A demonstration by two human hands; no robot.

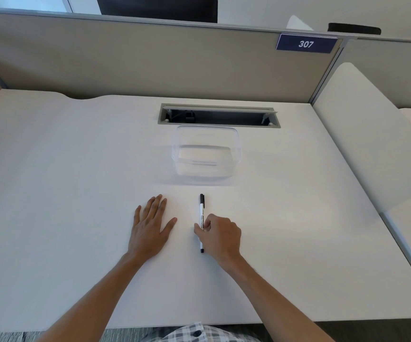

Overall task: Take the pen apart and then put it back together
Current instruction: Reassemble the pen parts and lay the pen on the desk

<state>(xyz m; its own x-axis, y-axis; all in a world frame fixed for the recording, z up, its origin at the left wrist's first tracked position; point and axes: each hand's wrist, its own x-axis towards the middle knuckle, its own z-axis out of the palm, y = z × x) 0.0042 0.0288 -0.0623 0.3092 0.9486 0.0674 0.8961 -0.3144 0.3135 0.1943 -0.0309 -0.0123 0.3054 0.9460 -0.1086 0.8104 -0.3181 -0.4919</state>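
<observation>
The pen lies flat on the white surface, all in one piece, with its black cap on the far end. It is white in the middle and has a small black tip at the near end.

Off to the left of the grip, the left hand lies flat on the surface, palm down, with its fingers spread out. It holds nothing and does not touch the pen.

The grip is made by the right hand. Its fingers and thumb are curled onto the middle of the pen, pinching it while the pen rests on the surface. The cap end sticks out past the grip, away from the person. The short tip end sticks out on the near side.

Farther away, beyond the grip and a little to its right, sits a clear plastic box. It looks empty. Behind the box is a long dark slot cut into the surface.
</observation>
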